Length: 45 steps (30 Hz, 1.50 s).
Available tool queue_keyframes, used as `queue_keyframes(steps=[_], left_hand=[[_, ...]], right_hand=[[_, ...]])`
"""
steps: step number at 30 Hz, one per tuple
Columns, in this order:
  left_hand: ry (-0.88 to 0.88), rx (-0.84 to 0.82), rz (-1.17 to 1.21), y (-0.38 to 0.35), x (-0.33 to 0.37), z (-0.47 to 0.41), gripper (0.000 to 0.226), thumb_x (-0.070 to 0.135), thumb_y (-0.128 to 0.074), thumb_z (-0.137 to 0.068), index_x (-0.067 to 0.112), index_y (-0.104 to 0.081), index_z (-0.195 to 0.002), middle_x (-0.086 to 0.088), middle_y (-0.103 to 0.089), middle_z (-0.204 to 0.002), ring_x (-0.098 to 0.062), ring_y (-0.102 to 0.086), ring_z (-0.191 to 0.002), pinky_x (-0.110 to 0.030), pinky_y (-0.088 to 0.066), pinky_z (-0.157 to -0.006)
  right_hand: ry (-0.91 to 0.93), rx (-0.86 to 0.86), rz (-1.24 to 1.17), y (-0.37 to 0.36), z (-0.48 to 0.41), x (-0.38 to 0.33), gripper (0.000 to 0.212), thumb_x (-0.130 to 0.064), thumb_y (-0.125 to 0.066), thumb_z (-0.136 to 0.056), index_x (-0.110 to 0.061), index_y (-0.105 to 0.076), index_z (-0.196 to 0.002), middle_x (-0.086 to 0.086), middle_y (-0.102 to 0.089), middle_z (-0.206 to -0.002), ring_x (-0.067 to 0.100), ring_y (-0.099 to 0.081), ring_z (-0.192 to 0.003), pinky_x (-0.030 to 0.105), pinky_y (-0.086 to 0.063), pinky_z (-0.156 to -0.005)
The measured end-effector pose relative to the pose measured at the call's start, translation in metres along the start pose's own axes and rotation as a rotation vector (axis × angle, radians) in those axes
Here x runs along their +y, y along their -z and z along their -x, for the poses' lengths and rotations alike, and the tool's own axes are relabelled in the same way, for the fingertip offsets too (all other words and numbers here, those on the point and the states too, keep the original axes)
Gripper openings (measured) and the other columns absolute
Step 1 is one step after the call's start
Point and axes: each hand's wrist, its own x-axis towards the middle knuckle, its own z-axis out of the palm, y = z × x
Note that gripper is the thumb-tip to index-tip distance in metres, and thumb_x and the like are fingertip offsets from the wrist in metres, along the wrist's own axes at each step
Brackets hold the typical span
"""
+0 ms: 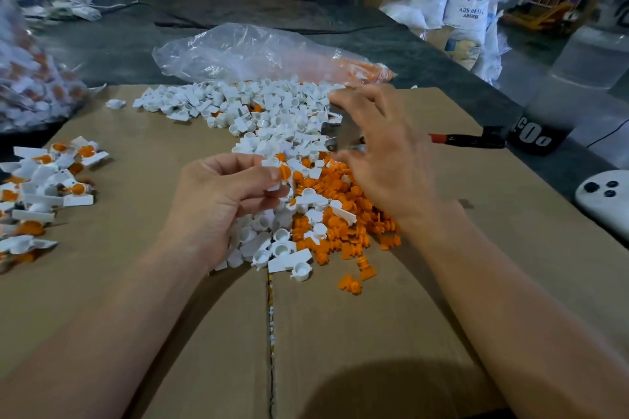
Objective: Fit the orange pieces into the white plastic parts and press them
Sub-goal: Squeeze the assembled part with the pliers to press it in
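Soft, even light comes from overhead, leaving the cardboard (pixel 136 282) bright and warm. The left hand (pixel 218 201) and the white part (pixel 274 180) it pinches are sharp. The right hand (pixel 374 153), fingers spread just right of that pinch, is smeared with blur. Well below the pinch lies a broad, soft-edged shadow (pixel 374 388). Beyond it the clear bag (pixel 255 51) shows pale glare. Far left, a second bag (pixel 30 78) is out of focus (straight lines bow near the edges).

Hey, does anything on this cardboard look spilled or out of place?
Mostly not. One white part lies alone, left of the white pile, and two orange pieces lie apart on the near side of the orange heap, which has white parts mixed into it. Nothing looks damaged.
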Motion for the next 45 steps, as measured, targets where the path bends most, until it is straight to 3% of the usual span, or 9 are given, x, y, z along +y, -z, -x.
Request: queue_keyframes(steps=[6, 12, 16, 20, 24, 30, 34, 42, 45], left_hand=[[-0.092, -0.036, 0.032, -0.004, -0.002, -0.002, 0.017, 0.025, -0.077, -0.042, 0.017, -0.071, -0.056, -0.004, -0.068, -0.062, -0.020, -0.069, -0.064, -0.020, -0.053, -0.058], [-0.166, -0.021, 0.015, -0.005, -0.001, -0.002, 0.011, 0.025, -0.075, -0.049, 0.019, -0.071, -0.057, 0.001, -0.066, -0.060, -0.016, -0.067, -0.057, -0.017, -0.050, -0.051], [-0.149, -0.100, -0.002, -0.005, -0.001, -0.001, 0.010, 0.024, -0.075, -0.050, 0.016, -0.069, -0.053, 0.003, -0.073, -0.084, -0.014, -0.066, -0.060, -0.017, -0.050, -0.053], [-0.178, -0.146, 0.003, -0.007, -0.001, -0.002, 0.014, 0.012, -0.081, -0.052, 0.017, -0.068, -0.051, 0.000, -0.072, -0.072, -0.013, -0.065, -0.054, -0.018, -0.051, -0.054], [-0.252, -0.091, 0.049, -0.008, -0.002, -0.004, 0.016, 0.005, -0.070, -0.061, 0.018, -0.069, -0.051, 0.004, -0.072, -0.080, -0.013, -0.064, -0.054, -0.018, -0.050, -0.053], [-0.267, -0.040, 0.048, -0.005, -0.001, -0.006, 0.019, 0.006, -0.067, -0.063, 0.020, -0.070, -0.051, 0.005, -0.072, -0.078, -0.008, -0.064, -0.054, -0.015, -0.048, -0.050], [-0.275, -0.056, -0.008, -0.005, -0.002, -0.006, 0.019, 0.007, -0.066, -0.064, 0.020, -0.070, -0.051, 0.004, -0.072, -0.072, -0.006, -0.066, -0.065, -0.015, -0.049, -0.051], [-0.273, -0.079, -0.054, 0.000, -0.002, -0.003, 0.017, 0.009, -0.080, -0.056, 0.023, -0.070, -0.054, 0.010, -0.072, -0.085, -0.011, -0.066, -0.056, -0.015, -0.050, -0.054], [-0.300, -0.098, -0.053, 0.000, -0.002, -0.002, 0.007, 0.024, -0.077, -0.050, 0.025, -0.071, -0.055, 0.015, -0.072, -0.088, -0.010, -0.067, -0.058, -0.015, -0.051, -0.054]], right_hand=[[0.194, 0.060, -0.020, -0.011, 0.005, -0.010, 0.054, 0.013, -0.074, -0.060, 0.001, -0.063, -0.111, 0.020, -0.064, -0.102, 0.034, -0.063, -0.083, 0.039, -0.054, -0.058], [0.239, 0.042, -0.040, -0.015, 0.007, -0.014, 0.050, 0.009, -0.078, -0.062, 0.004, -0.064, -0.109, 0.018, -0.066, -0.103, 0.032, -0.065, -0.090, 0.041, -0.055, -0.072], [0.272, 0.062, -0.051, -0.013, 0.007, -0.017, 0.050, 0.006, -0.080, -0.061, 0.004, -0.064, -0.108, 0.017, -0.067, -0.104, 0.031, -0.066, -0.091, 0.040, -0.054, -0.075], [0.304, 0.118, -0.069, -0.012, 0.008, -0.024, 0.041, 0.003, -0.075, -0.068, 0.004, -0.064, -0.108, 0.016, -0.068, -0.105, 0.029, -0.066, -0.092, 0.038, -0.053, -0.076], [0.290, 0.128, -0.097, -0.011, 0.007, -0.028, 0.045, -0.001, -0.075, -0.069, 0.005, -0.062, -0.112, 0.018, -0.066, -0.110, 0.030, -0.065, -0.099, 0.038, -0.052, -0.081], [0.179, -0.140, -0.181, -0.001, 0.004, -0.026, 0.063, 0.005, -0.072, -0.071, -0.002, -0.050, -0.129, 0.015, -0.056, -0.128, 0.031, -0.054, -0.117, 0.037, -0.046, -0.092], [-0.006, -0.356, -0.077, 0.015, -0.001, -0.010, 0.062, -0.022, -0.070, -0.080, -0.020, -0.044, -0.136, 0.003, -0.059, -0.124, 0.018, -0.054, -0.112, 0.031, -0.040, -0.092], [-0.253, -0.450, -0.152, 0.044, -0.008, 0.008, 0.043, -0.036, -0.073, -0.073, -0.026, -0.064, -0.113, -0.013, -0.067, -0.096, -0.004, -0.060, -0.083, 0.007, -0.040, -0.072], [-0.302, -0.520, -0.278, 0.054, -0.008, 0.016, 0.033, -0.039, -0.074, -0.067, -0.035, -0.063, -0.097, -0.022, -0.061, -0.079, -0.014, -0.058, -0.079, 0.002, -0.044, -0.062]])
